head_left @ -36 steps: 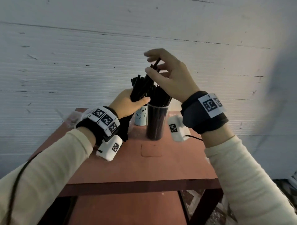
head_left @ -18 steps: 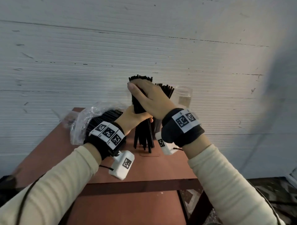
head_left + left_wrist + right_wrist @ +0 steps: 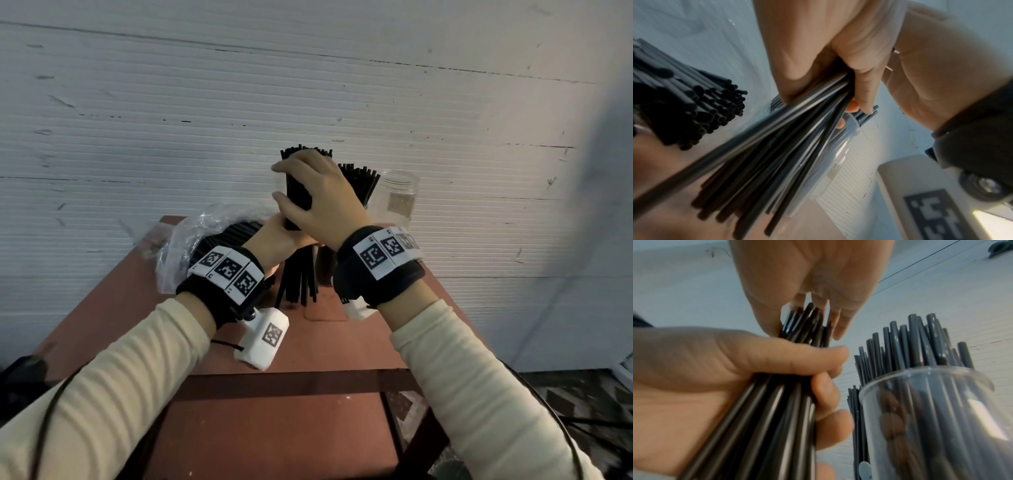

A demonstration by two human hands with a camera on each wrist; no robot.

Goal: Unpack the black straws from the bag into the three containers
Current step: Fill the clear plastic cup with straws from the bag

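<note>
My left hand [image 3: 278,240] grips a bundle of black straws [image 3: 297,274] around its middle and holds it upright, lower ends on the red table [image 3: 342,346]. My right hand [image 3: 322,205] cups the bundle's top, thumb on one side and fingers over the other. In the right wrist view the left hand [image 3: 735,378] is wrapped round the bundle [image 3: 777,418] beside a clear container [image 3: 931,426] packed with straws. The plastic bag [image 3: 191,240] with more straws lies at the left. An empty clear container [image 3: 399,198] stands at the back right.
The full container [image 3: 359,181] stands just behind my right hand, against the white ribbed wall [image 3: 308,85]. The bag's straw ends [image 3: 701,110] point towards the left wrist camera. The table's front edge [image 3: 308,383] has a lower shelf beneath it.
The bundle came down from beside the full container and now stands on the table in front of it. My right hand moved from picking at the straw tips to cupping the bundle's top.
</note>
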